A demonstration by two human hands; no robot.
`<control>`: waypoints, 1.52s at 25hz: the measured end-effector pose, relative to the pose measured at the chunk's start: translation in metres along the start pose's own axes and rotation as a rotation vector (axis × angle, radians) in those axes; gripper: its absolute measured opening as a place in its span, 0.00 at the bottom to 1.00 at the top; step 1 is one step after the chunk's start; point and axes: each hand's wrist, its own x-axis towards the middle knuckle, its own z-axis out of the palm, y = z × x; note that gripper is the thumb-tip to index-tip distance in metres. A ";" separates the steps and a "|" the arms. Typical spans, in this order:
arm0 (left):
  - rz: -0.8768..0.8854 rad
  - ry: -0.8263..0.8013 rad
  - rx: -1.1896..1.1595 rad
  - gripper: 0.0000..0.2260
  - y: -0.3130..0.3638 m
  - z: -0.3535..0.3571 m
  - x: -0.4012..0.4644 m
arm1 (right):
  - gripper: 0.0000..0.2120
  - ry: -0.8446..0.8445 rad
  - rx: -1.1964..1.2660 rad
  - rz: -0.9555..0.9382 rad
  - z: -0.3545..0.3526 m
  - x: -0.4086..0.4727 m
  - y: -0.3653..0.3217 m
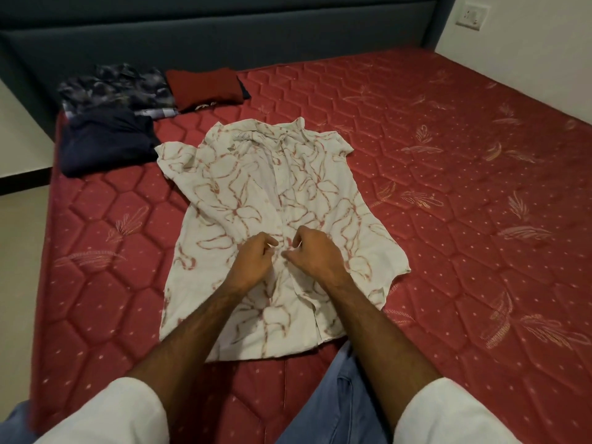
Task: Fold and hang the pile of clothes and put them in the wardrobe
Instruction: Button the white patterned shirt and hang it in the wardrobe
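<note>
A white short-sleeved shirt with a red flower print [256,193] lies spread front-up on the red mattress [464,219], collar pointing away from me. My left hand [253,261] and my right hand [315,254] sit close together on the button strip at the shirt's lower middle. Both hands have curled fingers that pinch the fabric edges of the strip. The shirt's lower hem reaches toward my knee.
Three folded garments lie at the mattress's far left: a dark patterned one [115,88], a dark red one [206,88] and a navy one [107,141]. A blue-grey padded headboard [224,36] runs along the back. My jeans-clad knee [339,395] rests on the near edge.
</note>
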 end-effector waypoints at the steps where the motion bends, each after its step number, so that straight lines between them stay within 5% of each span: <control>1: -0.014 -0.013 0.001 0.09 -0.002 0.003 0.006 | 0.18 -0.047 -0.060 0.026 0.008 0.005 -0.001; 4: 0.010 -0.006 0.013 0.09 -0.013 0.018 0.013 | 0.14 -0.008 -0.048 0.078 0.019 0.011 0.013; 8: 0.060 0.041 0.047 0.08 -0.016 0.027 0.008 | 0.05 -0.069 0.337 0.224 0.001 0.027 0.043; 11: 0.031 0.034 0.033 0.06 -0.008 0.030 0.008 | 0.07 -0.112 0.522 0.277 -0.006 0.027 0.048; 28: -0.013 -0.086 0.198 0.02 0.008 0.026 0.014 | 0.05 -0.058 0.430 0.228 0.000 0.024 0.035; 32: -0.101 0.013 0.009 0.01 0.008 0.028 0.011 | 0.10 0.025 0.456 0.213 0.003 0.024 0.033; 38: -0.233 0.037 -0.335 0.03 0.004 0.025 0.013 | 0.04 -0.019 0.387 0.126 0.007 0.022 0.027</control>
